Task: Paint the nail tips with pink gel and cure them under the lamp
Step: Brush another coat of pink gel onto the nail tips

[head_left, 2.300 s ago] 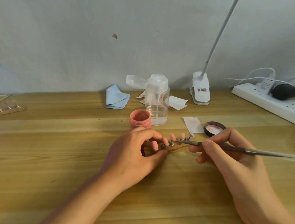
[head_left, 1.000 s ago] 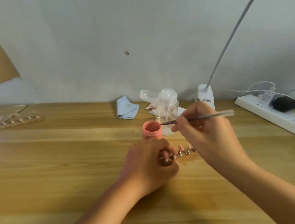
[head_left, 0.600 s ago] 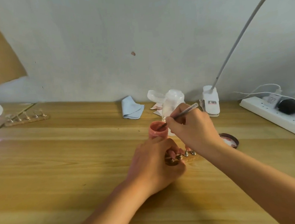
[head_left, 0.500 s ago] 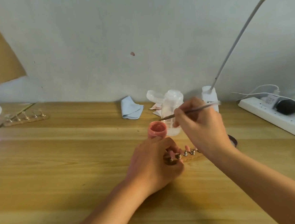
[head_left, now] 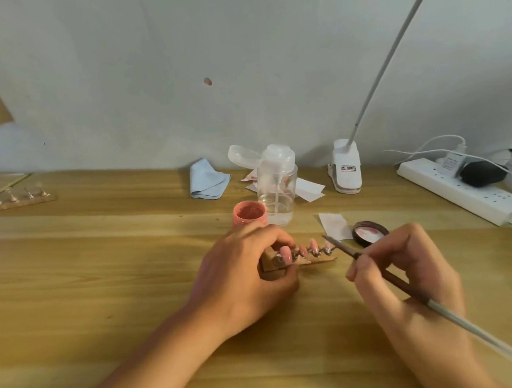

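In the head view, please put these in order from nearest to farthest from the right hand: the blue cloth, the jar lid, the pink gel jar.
1. Jar lid, just beyond the right hand.
2. Pink gel jar, behind the left hand.
3. Blue cloth, farther back and left.

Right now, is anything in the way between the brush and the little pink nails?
No, nothing visible is in the way. The right hand holds the brush with its tip close to the nail tips, and only open air lies between them. The left hand grips the other end of their wooden strip, off to the side.
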